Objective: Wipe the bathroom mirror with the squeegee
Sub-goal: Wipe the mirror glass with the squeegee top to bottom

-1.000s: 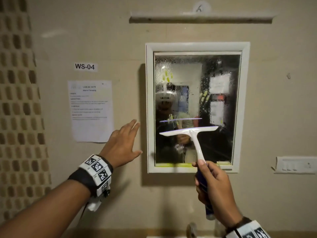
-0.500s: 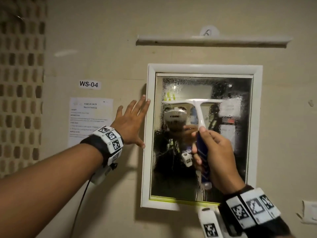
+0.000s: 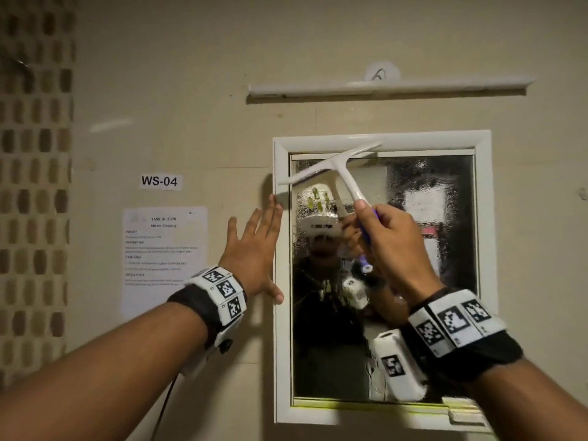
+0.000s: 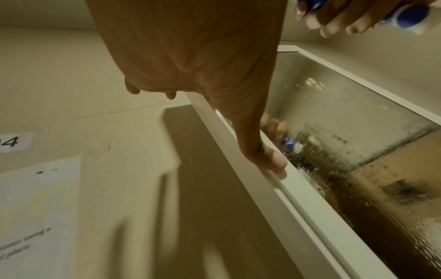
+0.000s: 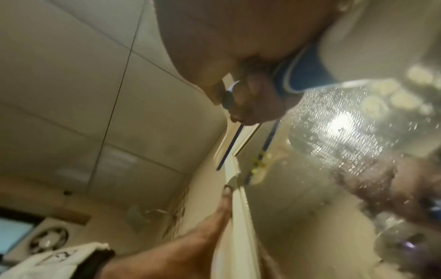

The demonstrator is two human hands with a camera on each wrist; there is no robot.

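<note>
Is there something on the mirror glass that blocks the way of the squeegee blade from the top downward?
Nothing visible blocks it. The squeegee sits tilted at the mirror top; the left hand rests on the frame's left edge, off the wet glass.

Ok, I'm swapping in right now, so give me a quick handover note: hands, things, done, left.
Right hand grips the squeegee by its blue handle, blade tilted at the mirror's top left corner.
Left hand open, flat on the wall, thumb on the mirror frame.
Done: squeegee raised to the top.
Left: the glass shows droplets all over; wipe it all.
</note>
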